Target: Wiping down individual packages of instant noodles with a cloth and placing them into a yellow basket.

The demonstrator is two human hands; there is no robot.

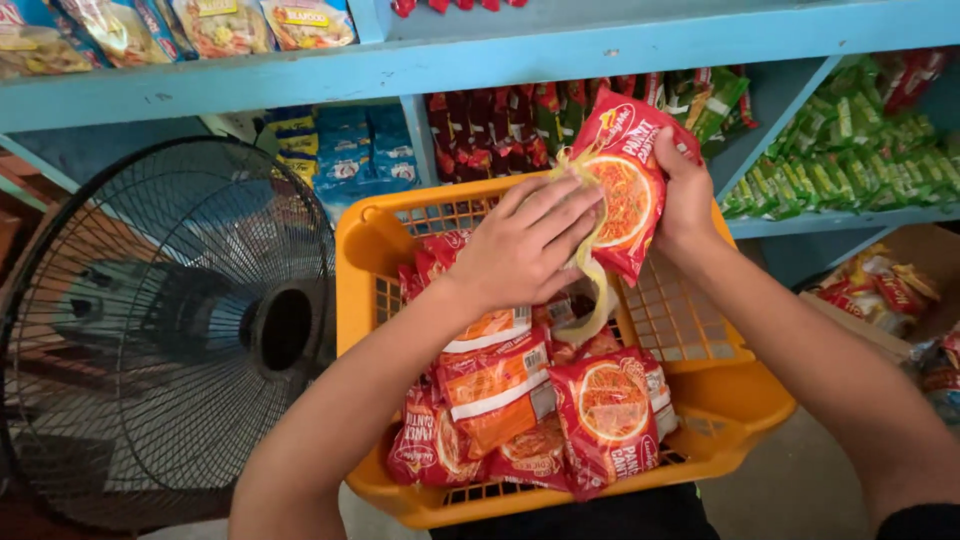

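My right hand point(685, 195) grips a red noodle packet point(628, 190) from its right side and holds it above an orange plastic basket point(372, 250). My left hand point(525, 245) lies across the packet's left edge with its fingers on a pale yellow plastic strip point(592, 270) that hangs down from the packet. Below both hands the basket is filled with several more red and orange noodle packets point(540, 400).
A black standing fan point(150, 330) fills the left side. Light blue shelves point(560, 50) hold rows of packets: blue ones point(345, 155) behind the fan, dark red ones point(490, 135) in the middle, green ones point(850, 140) at right. More red packets point(880, 285) sit low at the right.
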